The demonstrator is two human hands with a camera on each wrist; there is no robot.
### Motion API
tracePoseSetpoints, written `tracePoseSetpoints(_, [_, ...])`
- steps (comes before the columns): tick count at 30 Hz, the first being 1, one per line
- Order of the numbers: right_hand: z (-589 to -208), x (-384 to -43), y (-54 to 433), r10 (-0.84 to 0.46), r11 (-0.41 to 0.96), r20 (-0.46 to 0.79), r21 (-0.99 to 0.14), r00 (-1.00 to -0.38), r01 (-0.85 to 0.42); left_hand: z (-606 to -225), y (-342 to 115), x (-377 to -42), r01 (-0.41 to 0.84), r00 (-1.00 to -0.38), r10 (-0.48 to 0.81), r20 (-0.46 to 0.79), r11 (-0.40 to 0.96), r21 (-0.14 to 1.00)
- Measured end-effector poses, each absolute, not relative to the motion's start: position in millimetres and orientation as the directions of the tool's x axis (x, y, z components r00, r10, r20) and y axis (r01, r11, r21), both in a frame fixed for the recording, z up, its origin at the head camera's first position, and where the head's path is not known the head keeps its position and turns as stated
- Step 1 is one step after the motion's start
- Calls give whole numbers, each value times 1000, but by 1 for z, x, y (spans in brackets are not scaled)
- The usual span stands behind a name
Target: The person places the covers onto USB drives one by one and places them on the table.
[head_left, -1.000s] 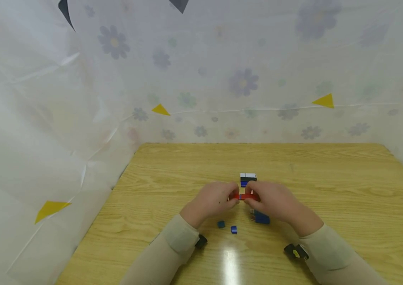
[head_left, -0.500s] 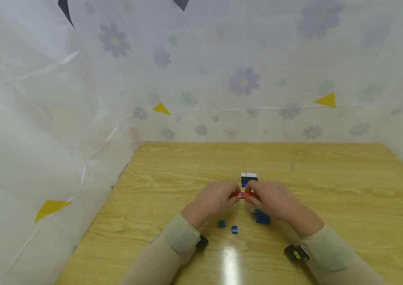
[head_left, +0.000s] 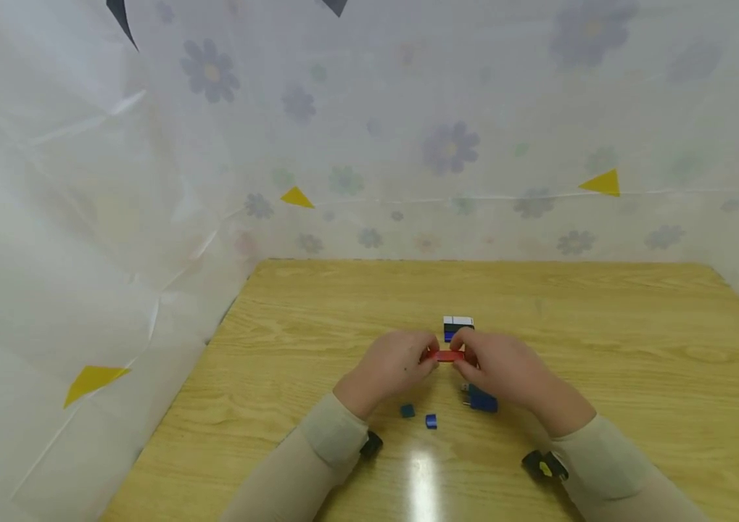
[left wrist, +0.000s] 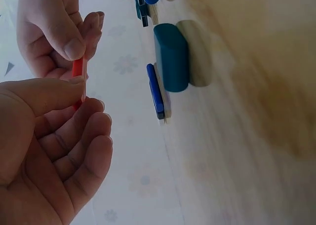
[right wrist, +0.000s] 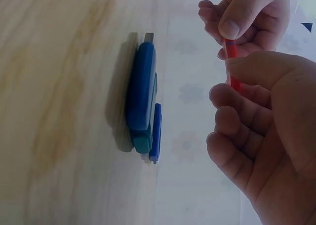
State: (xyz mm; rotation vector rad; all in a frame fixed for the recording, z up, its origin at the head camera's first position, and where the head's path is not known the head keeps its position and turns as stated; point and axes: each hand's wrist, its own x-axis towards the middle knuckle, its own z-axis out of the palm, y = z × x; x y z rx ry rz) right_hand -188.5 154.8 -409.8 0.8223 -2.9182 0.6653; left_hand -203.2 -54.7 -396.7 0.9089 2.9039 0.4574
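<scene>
Wood-grain table [head_left: 317,312]: backed by flower-printed sheeting [head_left: 369,145].
Red stick [head_left: 450,356]: held above the table, between both hands.
Left hand [head_left: 395,366]: one end is pinched by thumb and fingers.
Right hand [head_left: 509,370]: the other end is pinched likewise.
Blue band [right wrist: 230,43]: no longer shown in the head view; the stick is judged to be turned slightly, with no parting seen.
Teal block [head_left: 407,411]: lying untouched.

With both forearms [head_left: 297,460] angled inward, the left hand [head_left: 391,364] and the right hand [head_left: 506,368] face each other closely, each in a thumb-and-finger pinch.
</scene>
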Motion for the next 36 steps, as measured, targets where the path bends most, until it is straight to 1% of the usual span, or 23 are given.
tracePoseSetpoints(8, [-412, -190, 155, -494, 779, 125, -375, -861, -502, -398, -54, -204, 548, -822, 569, -7, 794, 263])
tracePoseSetpoints(15, [-411, -192, 153, -511, 777, 141, -345, -848, -526, -398, -53, -203, 548, -818, 573, -41, 800, 243])
tracePoseSetpoints(20, [-411, -196, 161, -474, 794, 95, -382, -875, -472, -398, -53, -202, 527, -829, 557, -54, 809, 263])
tracePoseSetpoints(25, [-412, -207, 174, -419, 830, 94, -364, -903, -423, -398, -55, -202, 510, -833, 549, -67, 810, 288])
tracePoseSetpoints(32, [-412, -224, 182, -403, 872, 8, -301, -915, -387, -399, -56, -203, 524, -826, 560, -59, 802, 287])
tracePoseSetpoints(36, [-414, -230, 180, -417, 870, -33, -302, -908, -389, -400, -57, -204, 527, -825, 563, -54, 800, 286])
